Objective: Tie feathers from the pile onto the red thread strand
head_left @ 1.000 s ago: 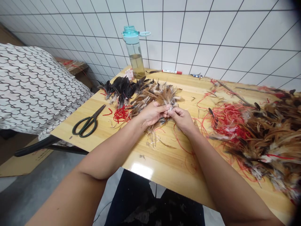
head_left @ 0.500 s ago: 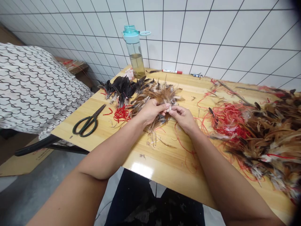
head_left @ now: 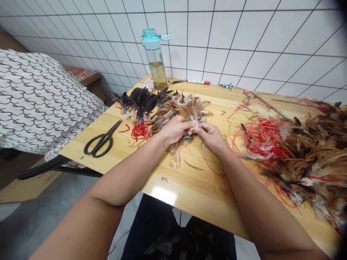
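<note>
My left hand (head_left: 173, 130) and my right hand (head_left: 211, 136) meet above the wooden table (head_left: 187, 187), fingertips pinched together on the pale quill ends of a bunch of brown feathers (head_left: 187, 108). The feather tips fan out away from me, behind both hands. A thin red thread (head_left: 208, 164) trails on the table below my right wrist. Both hands are closed on the bunch.
Black feathers (head_left: 141, 101) and cut red thread (head_left: 139, 130) lie to the left, with black scissors (head_left: 101, 141) near the table's left edge. A big heap of brown feathers and red thread (head_left: 298, 151) fills the right. A water bottle (head_left: 155, 59) and a marker (head_left: 197, 82) stand by the tiled wall.
The hands stay pinched together on the feather bunch, shifting only slightly; the bunch was lifted a little and has settled back.
</note>
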`<action>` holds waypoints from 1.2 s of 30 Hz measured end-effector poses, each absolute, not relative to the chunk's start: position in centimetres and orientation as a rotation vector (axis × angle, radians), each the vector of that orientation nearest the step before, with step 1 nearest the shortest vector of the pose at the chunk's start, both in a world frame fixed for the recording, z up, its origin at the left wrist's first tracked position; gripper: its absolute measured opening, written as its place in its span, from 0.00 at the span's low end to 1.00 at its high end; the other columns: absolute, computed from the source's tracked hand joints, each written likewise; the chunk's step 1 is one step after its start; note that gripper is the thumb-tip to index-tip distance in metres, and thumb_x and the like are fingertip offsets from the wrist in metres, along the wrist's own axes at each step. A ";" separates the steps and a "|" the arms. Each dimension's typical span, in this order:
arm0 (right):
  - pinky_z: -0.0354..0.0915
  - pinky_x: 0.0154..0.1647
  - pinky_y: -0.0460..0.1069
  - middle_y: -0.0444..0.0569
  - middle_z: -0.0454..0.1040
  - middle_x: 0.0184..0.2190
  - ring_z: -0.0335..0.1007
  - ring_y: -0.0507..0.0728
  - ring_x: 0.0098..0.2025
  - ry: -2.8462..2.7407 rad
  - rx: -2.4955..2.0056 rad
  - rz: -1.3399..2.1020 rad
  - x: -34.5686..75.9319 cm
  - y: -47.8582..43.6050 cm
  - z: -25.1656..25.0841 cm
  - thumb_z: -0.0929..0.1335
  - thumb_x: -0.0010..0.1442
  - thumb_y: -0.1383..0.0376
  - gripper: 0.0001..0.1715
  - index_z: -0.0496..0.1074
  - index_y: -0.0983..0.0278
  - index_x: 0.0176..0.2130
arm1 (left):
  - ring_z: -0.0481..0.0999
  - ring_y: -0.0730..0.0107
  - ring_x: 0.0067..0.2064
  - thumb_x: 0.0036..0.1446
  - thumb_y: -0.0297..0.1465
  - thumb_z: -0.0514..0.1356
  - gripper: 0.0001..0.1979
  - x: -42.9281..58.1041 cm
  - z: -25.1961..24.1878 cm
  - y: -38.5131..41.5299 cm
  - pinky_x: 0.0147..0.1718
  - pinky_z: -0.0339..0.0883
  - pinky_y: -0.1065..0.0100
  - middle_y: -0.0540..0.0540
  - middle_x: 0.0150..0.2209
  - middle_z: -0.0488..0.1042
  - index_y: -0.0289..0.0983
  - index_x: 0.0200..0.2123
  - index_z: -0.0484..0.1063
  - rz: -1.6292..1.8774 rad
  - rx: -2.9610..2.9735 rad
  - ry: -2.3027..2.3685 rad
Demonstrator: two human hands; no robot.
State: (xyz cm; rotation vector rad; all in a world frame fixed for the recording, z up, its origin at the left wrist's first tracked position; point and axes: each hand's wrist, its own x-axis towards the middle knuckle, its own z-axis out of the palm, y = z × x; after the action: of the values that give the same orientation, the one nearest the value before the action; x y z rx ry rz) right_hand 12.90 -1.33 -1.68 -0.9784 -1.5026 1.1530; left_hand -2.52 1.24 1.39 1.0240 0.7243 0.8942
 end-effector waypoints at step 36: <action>0.58 0.34 0.50 0.44 0.66 0.21 0.61 0.54 0.27 -1.700 -1.194 0.875 13.3 -1.3 -1.4 0.64 0.56 0.59 0.16 0.65 0.61 0.20 | 0.74 0.73 0.29 0.42 0.40 0.71 0.17 -3.5 0.1 1.8 0.34 0.68 0.70 0.44 0.27 0.77 0.30 0.24 0.75 0.763 1.402 0.708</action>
State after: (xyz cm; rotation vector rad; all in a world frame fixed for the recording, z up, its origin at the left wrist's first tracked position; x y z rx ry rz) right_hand 13.27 -1.32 -1.39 -1.1944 -1.7001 0.8752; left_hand -3.54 1.85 0.12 1.4023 0.7076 0.7633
